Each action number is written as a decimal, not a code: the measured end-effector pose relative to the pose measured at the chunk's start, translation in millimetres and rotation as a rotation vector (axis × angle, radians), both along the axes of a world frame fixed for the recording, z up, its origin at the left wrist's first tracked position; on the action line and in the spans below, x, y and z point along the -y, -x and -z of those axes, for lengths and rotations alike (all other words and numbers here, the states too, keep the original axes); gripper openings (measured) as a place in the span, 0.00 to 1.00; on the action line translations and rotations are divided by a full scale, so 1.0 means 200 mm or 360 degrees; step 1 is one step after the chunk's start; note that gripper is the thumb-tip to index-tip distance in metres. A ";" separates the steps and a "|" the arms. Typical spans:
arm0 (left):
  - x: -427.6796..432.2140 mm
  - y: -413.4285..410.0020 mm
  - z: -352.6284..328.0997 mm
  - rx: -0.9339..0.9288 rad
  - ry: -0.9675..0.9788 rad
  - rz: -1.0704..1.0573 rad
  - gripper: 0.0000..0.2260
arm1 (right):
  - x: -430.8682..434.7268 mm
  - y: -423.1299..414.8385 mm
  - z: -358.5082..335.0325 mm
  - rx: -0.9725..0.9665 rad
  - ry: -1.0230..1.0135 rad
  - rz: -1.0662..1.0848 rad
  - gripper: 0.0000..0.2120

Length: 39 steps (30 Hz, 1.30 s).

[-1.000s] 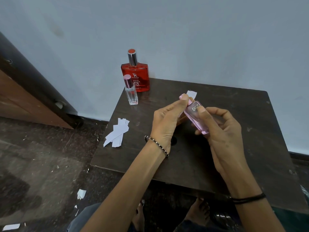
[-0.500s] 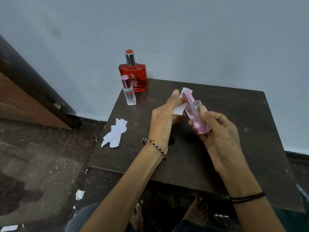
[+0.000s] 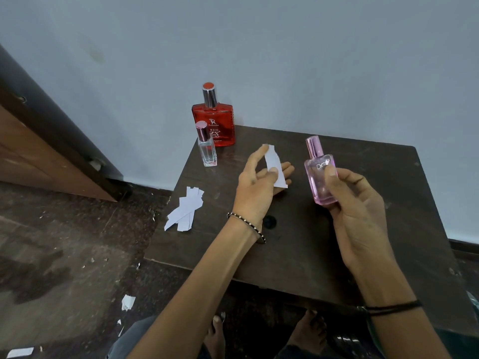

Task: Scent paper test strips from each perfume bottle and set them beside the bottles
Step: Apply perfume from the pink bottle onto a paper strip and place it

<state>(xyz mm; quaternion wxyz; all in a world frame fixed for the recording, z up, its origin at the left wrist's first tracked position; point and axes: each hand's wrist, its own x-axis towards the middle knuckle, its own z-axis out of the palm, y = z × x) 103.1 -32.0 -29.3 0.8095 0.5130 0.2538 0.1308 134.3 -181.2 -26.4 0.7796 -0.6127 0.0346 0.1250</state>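
Now that they've separated, left hand (image 3: 255,187) holds strip (image 3: 274,165), right hand (image 3: 360,216) bottle (image 3: 321,174).

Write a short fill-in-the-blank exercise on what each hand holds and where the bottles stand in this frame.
1. The right hand holds the ____ perfume bottle upright.
2. The left hand holds one paper ____ between its fingers.
3. The small clear bottle stands in front of the ____ bottle at the table's back corner.
4. The pile of spare strips lies at the table's ____ edge.

Missing words: pink; strip; red; left
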 end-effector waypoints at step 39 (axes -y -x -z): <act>-0.03 -0.14 0.05 -0.0335 -0.0470 -0.0108 0.01 | -0.28 -0.41 0.01 0.0620 0.0686 -0.0606 0.16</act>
